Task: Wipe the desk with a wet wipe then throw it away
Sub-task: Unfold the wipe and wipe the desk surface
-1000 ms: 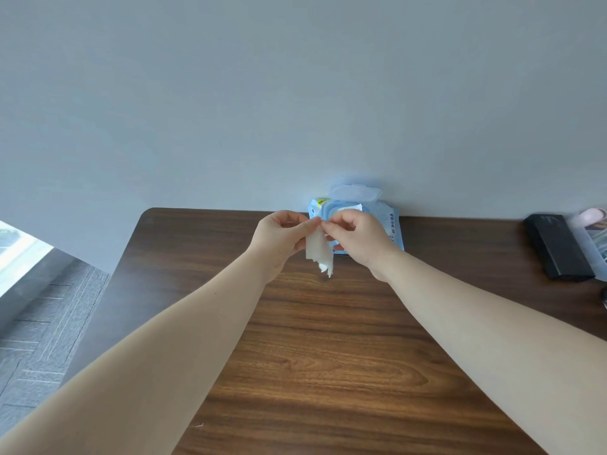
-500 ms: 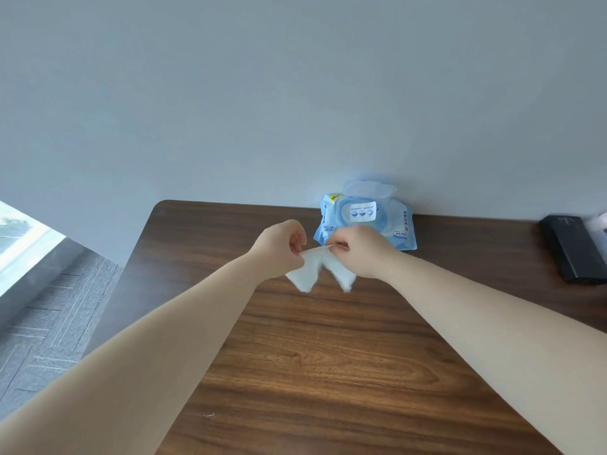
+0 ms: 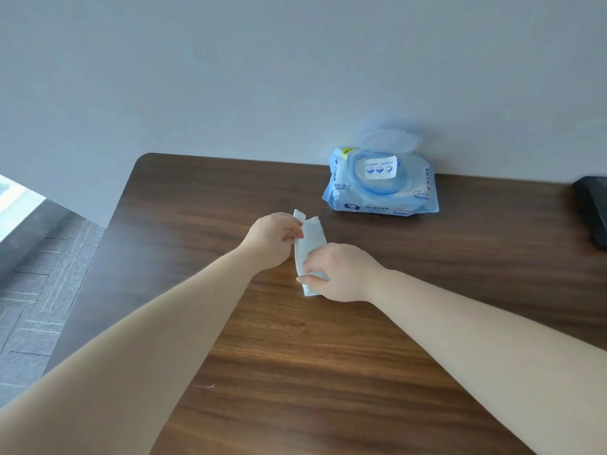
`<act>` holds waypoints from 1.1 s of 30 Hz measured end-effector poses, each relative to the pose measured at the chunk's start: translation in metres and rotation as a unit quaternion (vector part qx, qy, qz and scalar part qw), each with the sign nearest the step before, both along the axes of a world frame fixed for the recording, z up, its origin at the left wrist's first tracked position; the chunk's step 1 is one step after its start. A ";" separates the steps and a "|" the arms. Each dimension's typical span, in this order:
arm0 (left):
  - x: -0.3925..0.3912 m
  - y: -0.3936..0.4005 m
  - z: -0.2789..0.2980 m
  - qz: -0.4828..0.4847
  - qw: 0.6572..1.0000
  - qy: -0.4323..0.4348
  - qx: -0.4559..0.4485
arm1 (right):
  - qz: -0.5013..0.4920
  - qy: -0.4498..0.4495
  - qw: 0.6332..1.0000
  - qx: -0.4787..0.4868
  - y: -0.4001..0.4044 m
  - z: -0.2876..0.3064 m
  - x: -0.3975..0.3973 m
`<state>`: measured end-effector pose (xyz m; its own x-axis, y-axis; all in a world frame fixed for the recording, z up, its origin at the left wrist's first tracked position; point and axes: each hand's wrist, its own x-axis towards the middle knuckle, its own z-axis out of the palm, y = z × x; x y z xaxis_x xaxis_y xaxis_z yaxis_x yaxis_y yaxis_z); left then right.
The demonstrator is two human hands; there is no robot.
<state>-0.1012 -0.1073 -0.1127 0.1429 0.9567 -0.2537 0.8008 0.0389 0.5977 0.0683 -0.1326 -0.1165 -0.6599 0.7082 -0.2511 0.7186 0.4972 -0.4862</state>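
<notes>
A: Soft, even daylight, brightest at the blown-out window (image 3: 13, 195) on the left. Slight sheen on the counter (image 3: 328, 372), barely any shadows.

B: Yeah, wide-angle bends the edges, and the whole frame's a bit soft.

Only readable stuff is on the wipes pack (image 3: 381, 182), which sits past the fingers (image 3: 294, 232), up and to their right against the wall. Front edge of the pack, the side nearest the fingers, has a line of Chinese characters, looks like 超净化纯水, though it's kinda blurry. Left end has "80" followed by smaller characters I can't make out. The white sticker (image 3: 380, 169) on the lid opening has three little blue icons and tiny text above them, way too small to read. Yellow tag at the far left corner, unreadable too. Nothing printed anywhere else.
</notes>
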 end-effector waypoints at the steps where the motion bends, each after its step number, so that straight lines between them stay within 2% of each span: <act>1: -0.007 -0.002 -0.007 -0.012 1.000 0.015 -0.017 | -0.013 0.006 1.000 -0.016 -0.003 -0.005 -0.005; 3: -0.021 -0.005 -0.018 -0.022 0.998 0.037 -0.034 | -0.049 0.030 0.998 -0.003 -0.005 -0.018 -0.013; 7: -0.040 -0.013 -0.034 -0.018 0.998 0.063 -0.007 | -0.032 -0.076 0.996 0.037 -0.004 -0.044 -0.029; 11: -0.063 -0.026 -0.051 0.019 0.980 0.198 0.005 | -0.053 -0.137 0.988 0.049 -0.004 -0.060 -0.046; 13: -0.077 -0.032 -0.060 0.044 0.971 0.234 -0.014 | -0.069 -0.143 0.986 0.050 -0.001 -0.067 -0.053; 22: -0.077 -0.044 -0.081 0.001 0.973 0.231 0.006 | -0.122 -0.116 0.982 0.082 0.000 -0.085 -0.089; 28: -0.079 -0.043 -0.081 -0.004 0.971 0.237 -0.003 | -0.112 -0.118 0.984 0.077 0.003 -0.087 -0.075; 33: -0.078 -0.040 -0.076 -0.006 0.964 0.267 -0.010 | -0.124 -0.138 0.981 0.064 0.005 -0.083 -0.031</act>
